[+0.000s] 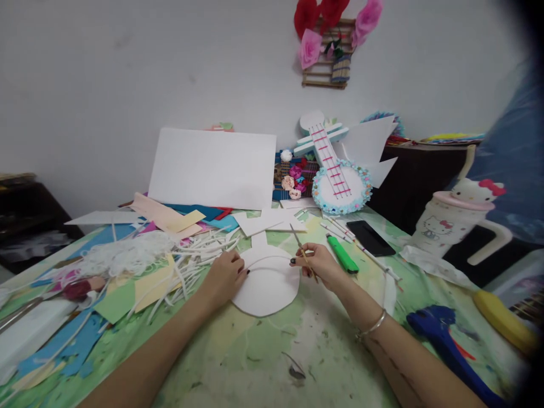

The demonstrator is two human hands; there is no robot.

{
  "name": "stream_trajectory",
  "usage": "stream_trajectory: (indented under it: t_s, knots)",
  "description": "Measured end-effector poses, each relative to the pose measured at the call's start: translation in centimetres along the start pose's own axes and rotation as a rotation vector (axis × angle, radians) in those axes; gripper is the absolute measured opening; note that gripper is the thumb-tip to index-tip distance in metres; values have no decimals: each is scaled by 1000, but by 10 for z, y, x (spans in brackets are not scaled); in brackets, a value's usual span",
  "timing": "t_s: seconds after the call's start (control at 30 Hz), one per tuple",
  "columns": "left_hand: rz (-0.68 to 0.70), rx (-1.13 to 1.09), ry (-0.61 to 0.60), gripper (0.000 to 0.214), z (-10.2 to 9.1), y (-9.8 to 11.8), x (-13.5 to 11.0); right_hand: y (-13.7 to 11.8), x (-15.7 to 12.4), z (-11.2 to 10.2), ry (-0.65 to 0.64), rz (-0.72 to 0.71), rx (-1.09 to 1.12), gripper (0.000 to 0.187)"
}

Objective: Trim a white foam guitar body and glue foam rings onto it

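A white banjo-shaped cutout (pixel 266 292) lies flat on the table, its round body toward me and its neck pointing away. A thin white strip (pixel 268 257) arches across the round part from one hand to the other. My left hand (pixel 225 275) rests at the left edge of the cutout, its fingers closed at the strip's end. My right hand (pixel 321 266) is closed around a slim, pointed brownish stick (pixel 302 249), tip angled up and away; its fingertips are at the strip's right end. What exactly the stick is, I cannot tell.
White cord strips (pixel 199 255) and coloured paper scraps (pixel 157 283) crowd the left. To the right are a green box cutter (pixel 342 254), a black phone (pixel 370 238), a blue glue gun (pixel 446 345) and a tumbler (pixel 450 221). A decorated paper instrument (pixel 335 170) leans against the wall.
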State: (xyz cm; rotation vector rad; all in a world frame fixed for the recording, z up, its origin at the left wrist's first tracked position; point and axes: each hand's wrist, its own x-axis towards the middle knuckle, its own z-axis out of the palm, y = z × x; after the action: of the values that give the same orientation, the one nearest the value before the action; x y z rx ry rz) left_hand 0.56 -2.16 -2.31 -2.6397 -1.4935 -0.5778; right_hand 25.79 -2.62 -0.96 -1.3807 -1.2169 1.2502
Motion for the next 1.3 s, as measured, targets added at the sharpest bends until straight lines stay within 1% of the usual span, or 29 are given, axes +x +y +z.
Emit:
stream_trajectory:
  t_s: [0.17, 0.27, 0.33, 0.43, 0.53, 0.63, 0.7, 0.83, 0.93, 1.0, 1.13, 1.3]
  knots:
    - [-28, -115, -88, 19, -4, 1, 1, 8, 1, 13, 9, -5, -94, 17]
    - [-74, -163, -106, 17, -5, 2, 2, 12, 1, 18, 30, -14, -164, 12]
    - [-97, -183, -103, 16, -6, 2, 2, 14, 2, 20, 77, -30, -220, 11]
    - [-121, -238, -118, 14, -6, 3, 3, 17, 4, 19, 184, -70, -309, 11]
    - [-140, -282, -128, 6, -4, 3, 3, 20, 7, 18, 278, -111, -422, 10]
    - [-164, -246, -84, 7, -3, 0, 5, 24, 11, 16, 331, -159, -560, 11]
    - [-177, -191, -77, 10, -2, -3, 6, 25, 14, 16, 351, -189, -650, 12]
    - [-225, -91, -101, 15, 1, -6, 8, 25, 16, 18, 360, -227, -799, 15]
    - [-298, -8, -82, 16, 6, -3, 11, 25, 17, 22, 336, -250, -865, 17]
    - [-322, 34, -76, 17, 9, 0, 13, 27, 17, 25, 313, -263, -890, 17]
    - [-296, 28, -91, 22, 13, 1, 16, 30, 19, 26, 280, -273, -902, 18]
    - [-224, -21, -134, 33, 15, -8, 18, 31, 20, 24, 250, -269, -877, 20]
